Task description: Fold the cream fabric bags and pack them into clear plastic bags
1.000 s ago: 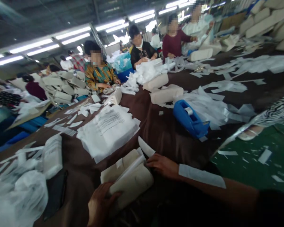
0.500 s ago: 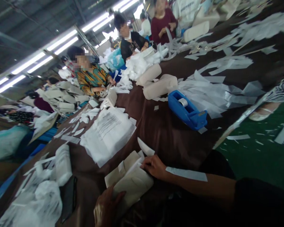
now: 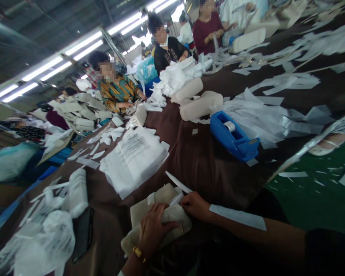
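Observation:
A beige bag point(image 3: 175, 226) lies on the brown cloth close in front of me, its flap side spread beyond its body. White paper point(image 3: 177, 199) shows in the gap between them. My left hand point(image 3: 153, 226), with a gold-coloured bracelet at the wrist, grips the bag from above, thumb across its near face. At the bag's right end, the fingers of my right hand point(image 3: 196, 206) are pinched together by the opening; what they hold is hidden. A pointed white strip point(image 3: 178, 182) reaches up to these fingers, and I cannot tell whether it is held.
A printed white paper stack point(image 3: 135, 159) lies ahead, and a blue tape dispenser point(image 3: 232, 138) farther right. At left are a dark phone point(image 3: 83, 234), a wrapped beige bag point(image 3: 77, 193) and crumpled plastic point(image 3: 46, 245). Loose white strips point(image 3: 276, 119) cover the right side. Co-workers point(image 3: 119, 92) work across the table.
My left hand has moved from the bag's lower left end up onto its middle. My right hand has shifted slightly right at the opening. The whole view has moved a little.

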Tool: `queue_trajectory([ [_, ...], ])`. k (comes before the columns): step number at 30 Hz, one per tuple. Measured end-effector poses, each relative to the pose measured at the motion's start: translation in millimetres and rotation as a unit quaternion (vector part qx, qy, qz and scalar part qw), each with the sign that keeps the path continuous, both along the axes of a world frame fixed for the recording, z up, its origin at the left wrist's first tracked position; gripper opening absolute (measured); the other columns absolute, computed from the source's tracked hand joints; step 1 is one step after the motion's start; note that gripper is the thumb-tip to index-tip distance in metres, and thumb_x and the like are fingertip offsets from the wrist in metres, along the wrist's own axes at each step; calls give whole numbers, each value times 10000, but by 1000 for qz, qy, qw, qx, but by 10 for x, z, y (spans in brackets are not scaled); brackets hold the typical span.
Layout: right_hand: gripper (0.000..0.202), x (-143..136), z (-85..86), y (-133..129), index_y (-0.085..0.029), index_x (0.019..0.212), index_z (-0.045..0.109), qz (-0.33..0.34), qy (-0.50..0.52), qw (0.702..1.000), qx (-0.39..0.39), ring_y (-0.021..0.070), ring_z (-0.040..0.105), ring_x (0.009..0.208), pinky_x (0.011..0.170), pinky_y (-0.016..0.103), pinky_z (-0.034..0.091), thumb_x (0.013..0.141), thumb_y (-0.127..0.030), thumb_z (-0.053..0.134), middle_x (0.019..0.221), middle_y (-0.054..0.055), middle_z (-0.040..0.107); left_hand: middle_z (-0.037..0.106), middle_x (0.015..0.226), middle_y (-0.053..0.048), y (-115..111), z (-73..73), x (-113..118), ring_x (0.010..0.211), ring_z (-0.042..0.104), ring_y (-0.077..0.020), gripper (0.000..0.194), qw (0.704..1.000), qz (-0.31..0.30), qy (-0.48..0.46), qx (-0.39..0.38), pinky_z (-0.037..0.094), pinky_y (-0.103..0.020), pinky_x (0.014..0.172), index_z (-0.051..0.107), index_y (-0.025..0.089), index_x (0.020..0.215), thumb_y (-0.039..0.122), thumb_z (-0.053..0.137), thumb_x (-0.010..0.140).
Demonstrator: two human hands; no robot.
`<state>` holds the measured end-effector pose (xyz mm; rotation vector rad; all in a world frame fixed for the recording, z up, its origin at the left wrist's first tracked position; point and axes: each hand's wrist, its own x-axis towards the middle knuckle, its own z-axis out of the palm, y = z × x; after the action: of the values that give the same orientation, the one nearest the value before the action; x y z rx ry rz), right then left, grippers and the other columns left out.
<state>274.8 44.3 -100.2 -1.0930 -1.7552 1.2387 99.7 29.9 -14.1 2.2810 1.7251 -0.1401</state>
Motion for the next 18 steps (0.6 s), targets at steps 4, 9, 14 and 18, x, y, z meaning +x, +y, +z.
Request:
queue_trajectory([
  [4, 223, -50, 8, -40, -144, 577, 644, -27, -87, 996, -21, 102, 505, 542, 494, 183, 319, 728, -74, 495, 505, -23, 550, 629, 1103, -33, 109, 42, 223, 1018, 582, -280, 470, 999, -30, -14, -28, 436, -401, 823, 604, 303, 1081, 600, 577, 718],
  [9, 222, 133, 259, -129, -146, 619, 647, -39, -190, 981, 1, 152, 564, 670, 587, 234, 370, 801, -144, 521, 693, 43, 628, 685, 934, -27, 172, 42, 316, 929, 624, -254, 365, 999, -22, -23, -32, 428, -363, 755, 665, 264, 914, 535, 438, 826],
  [14, 233, 272, 562, -79, -188, 1049, 620, -109, -238, 958, 119, 242, 534, 1026, 831, 336, 447, 819, -173, 585, 1137, 89, 587, 683, 1045, -95, 163, -33, 295, 1022, 605, -310, 416, 1000, 14, -19, -20, 433, -424, 854, 637, 215, 1061, 517, 497, 811],
  [18, 317, 211, 592, 186, -153, 903, 643, -99, -177, 978, 52, 323, 548, 1010, 821, 412, 461, 625, -11, 695, 1012, 135, 639, 698, 970, -87, 176, -87, 280, 967, 625, -323, 397, 999, 18, -40, -1, 447, -435, 796, 651, 230, 1001, 527, 440, 843],
])
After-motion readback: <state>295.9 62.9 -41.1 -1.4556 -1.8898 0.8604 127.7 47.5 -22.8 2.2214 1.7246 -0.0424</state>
